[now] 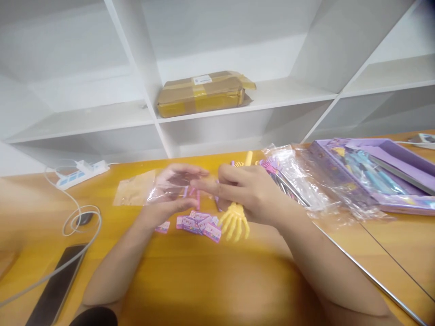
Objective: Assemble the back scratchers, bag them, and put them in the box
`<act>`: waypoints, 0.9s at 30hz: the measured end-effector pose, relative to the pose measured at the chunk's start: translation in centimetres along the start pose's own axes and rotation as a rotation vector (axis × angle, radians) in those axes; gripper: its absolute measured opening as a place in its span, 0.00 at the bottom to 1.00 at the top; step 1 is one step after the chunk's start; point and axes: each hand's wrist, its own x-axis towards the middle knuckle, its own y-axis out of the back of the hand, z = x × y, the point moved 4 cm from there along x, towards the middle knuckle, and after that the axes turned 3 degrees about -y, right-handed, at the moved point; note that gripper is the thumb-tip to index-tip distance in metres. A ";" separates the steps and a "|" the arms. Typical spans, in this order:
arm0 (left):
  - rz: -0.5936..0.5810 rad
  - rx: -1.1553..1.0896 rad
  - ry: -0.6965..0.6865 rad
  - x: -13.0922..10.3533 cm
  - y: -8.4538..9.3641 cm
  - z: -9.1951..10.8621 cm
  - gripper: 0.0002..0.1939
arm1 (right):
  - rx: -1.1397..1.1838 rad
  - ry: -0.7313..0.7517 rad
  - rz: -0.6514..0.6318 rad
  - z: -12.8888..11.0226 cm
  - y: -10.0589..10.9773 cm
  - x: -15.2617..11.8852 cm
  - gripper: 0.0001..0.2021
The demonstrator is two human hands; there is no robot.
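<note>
**Small parts sorted over a yellow desk**

At mid-frame on the desk (210,280), the left hand (171,190) pinches a clear plastic bag (163,185) open, apparently so it can take pieces. The right hand (244,190), grip closed on a yellow skeleton-hand toy (234,222), points a finger at the bag's mouth. Purple cards (200,224) lie just below both hands.

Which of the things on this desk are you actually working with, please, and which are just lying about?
In hand:
left hand holding small clear bag
right hand over yellow skeleton hand
small purple cards

Lying about:
phone
white cable
power strip
taped parcel
purple box
</note>
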 end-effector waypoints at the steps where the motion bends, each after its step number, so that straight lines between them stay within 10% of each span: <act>1: 0.014 -0.003 -0.009 0.0 0.1 -0.1 0.25 | 0.016 -0.002 -0.013 -0.1 0.0 0.1 0.25; 10: 0.056 -0.014 -0.036 -0.1 1.5 -0.4 0.23 | 0.376 -0.155 0.010 1.5 2.9 -0.1 0.29; 27: 0.082 0.089 -0.062 -0.1 0.4 0.9 0.25 | 0.175 -0.439 -0.200 1.1 3.9 -0.5 0.16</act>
